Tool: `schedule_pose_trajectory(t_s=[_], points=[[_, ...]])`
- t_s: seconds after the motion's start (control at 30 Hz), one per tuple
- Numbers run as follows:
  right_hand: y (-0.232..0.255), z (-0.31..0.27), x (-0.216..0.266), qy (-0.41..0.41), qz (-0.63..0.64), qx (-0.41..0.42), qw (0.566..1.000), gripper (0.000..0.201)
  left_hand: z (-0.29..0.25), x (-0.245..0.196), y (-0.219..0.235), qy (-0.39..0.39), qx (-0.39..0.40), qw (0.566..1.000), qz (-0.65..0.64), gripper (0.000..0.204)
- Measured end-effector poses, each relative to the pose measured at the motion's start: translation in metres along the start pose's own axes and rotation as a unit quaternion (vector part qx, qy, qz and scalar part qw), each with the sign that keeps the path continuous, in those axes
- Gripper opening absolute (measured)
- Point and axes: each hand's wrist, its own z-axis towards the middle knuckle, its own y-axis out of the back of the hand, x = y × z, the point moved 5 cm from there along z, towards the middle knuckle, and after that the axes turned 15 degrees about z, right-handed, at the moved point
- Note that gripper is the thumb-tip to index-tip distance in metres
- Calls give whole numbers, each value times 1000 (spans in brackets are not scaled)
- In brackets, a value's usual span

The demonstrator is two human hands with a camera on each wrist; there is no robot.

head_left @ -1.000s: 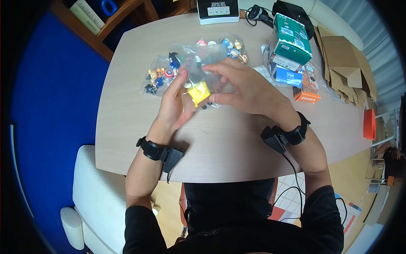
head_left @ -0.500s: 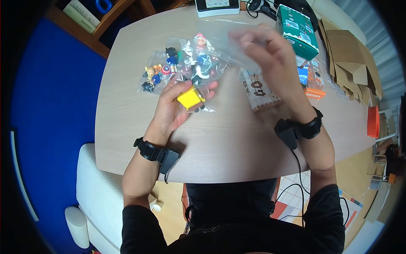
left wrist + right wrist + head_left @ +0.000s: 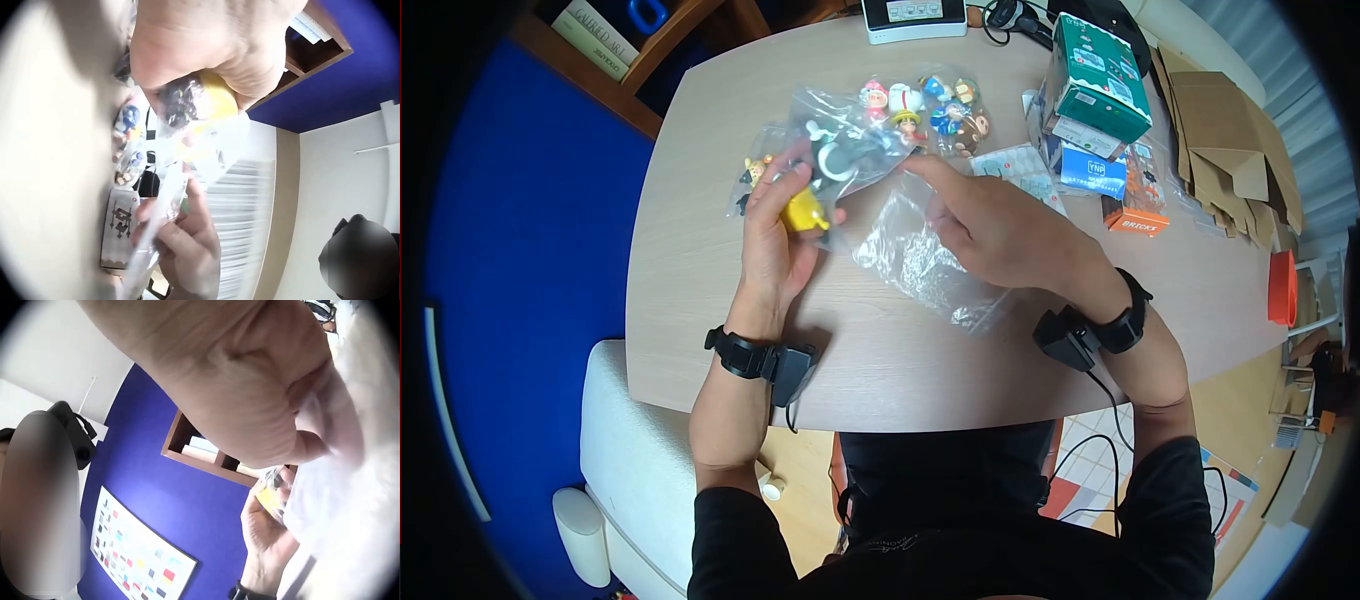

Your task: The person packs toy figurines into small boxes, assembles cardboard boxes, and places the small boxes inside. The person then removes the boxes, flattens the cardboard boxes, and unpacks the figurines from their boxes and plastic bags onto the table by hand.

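Observation:
My left hand (image 3: 775, 225) grips a clear bag with a yellow piece (image 3: 805, 211) and dark and white parts inside, above the table. In the left wrist view the yellow piece (image 3: 215, 97) shows under the palm beside a dark part. To its right, my right hand (image 3: 1005, 225) pinches an empty-looking clear bag (image 3: 915, 255) that hangs down toward the person. Behind the hands lie bagged figurines (image 3: 955, 112), and a pink-capped figure (image 3: 873, 98) stands out among them. More bagged figures (image 3: 752, 172) are partly hidden behind the left hand.
At the right of the table (image 3: 700, 330) a green box (image 3: 1100, 85) is stacked over others, with a blue box (image 3: 1092, 172) and an orange box (image 3: 1137, 218) beside it. A patterned white box (image 3: 1020, 172) lies behind the right hand. Cardboard (image 3: 1225, 150) stands far right.
The right hand has come back left and lower from the upper right, its clear bag now hanging below it. The left hand with the yellow piece has shifted left, uncovering figures behind.

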Motion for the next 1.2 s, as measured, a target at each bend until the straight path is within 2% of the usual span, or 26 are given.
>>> schedule_pose_trajectory(t_s=[0.07, 0.1, 0.17, 0.2, 0.27, 0.47, 0.5, 0.57, 0.7, 0.77, 0.9, 0.97, 1.07, 1.1, 1.17, 1.2], points=[[5, -1, 11, 90, -64, -46, 993, 46, 2, -7, 6, -34, 22, 999, 9, 35], [6, 1, 15, 91, -65, -44, 993, 46, 1, -8, 7, -34, 21, 999, 9, 35], [20, 7, 26, 109, 65, -131, 983, 31, -1, -11, 3, -41, 39, 997, 48, 35], [21, 9, 28, 110, 65, -131, 983, 31, -1, -10, 2, -42, 39, 997, 48, 35], [22, 12, 28, 88, 220, -127, 963, 19, -1, -4, -3, -40, 65, 996, 54, 35], [17, 10, 31, 152, 164, -103, 969, 18, -6, -4, -7, -57, 78, 990, 99, 35], [18, 8, 33, 151, 165, -103, 969, 18, -7, -4, -7, -56, 78, 990, 100, 35], [16, 7, 28, 23, 172, -66, 983, 21, -9, -9, -9, -63, 78, 991, 93, 34], [6, 10, 20, 72, 141, -6, 987, 24, -15, -15, -9, -63, 62, 983, 158, 31], [1, 10, 21, 68, 144, 8, 987, 31, -19, -20, -12, -93, 55, 949, 295, 29], [0, 10, 15, 20, 74, 36, 996, 27, -20, -17, -17, -78, 93, 949, 290, 29], [4, 9, 13, -34, 107, -4, 994, 25, -16, -13, -14, -58, 98, 971, 210, 29], [8, 9, 17, -70, 115, -32, 990, 22, -8, -10, -7, -35, 78, 985, 152, 30], [7, 10, 14, -69, 114, -29, 991, 22, -6, -9, -4, -36, 75, 985, 151, 30], [8, 14, 10, 16, 95, -35, 995, 19, -1, -5, 3, -32, 69, 987, 142, 30], [11, 14, 10, 16, 94, -32, 995, 19, 0, -7, 6, -33, 66, 987, 141, 30]])
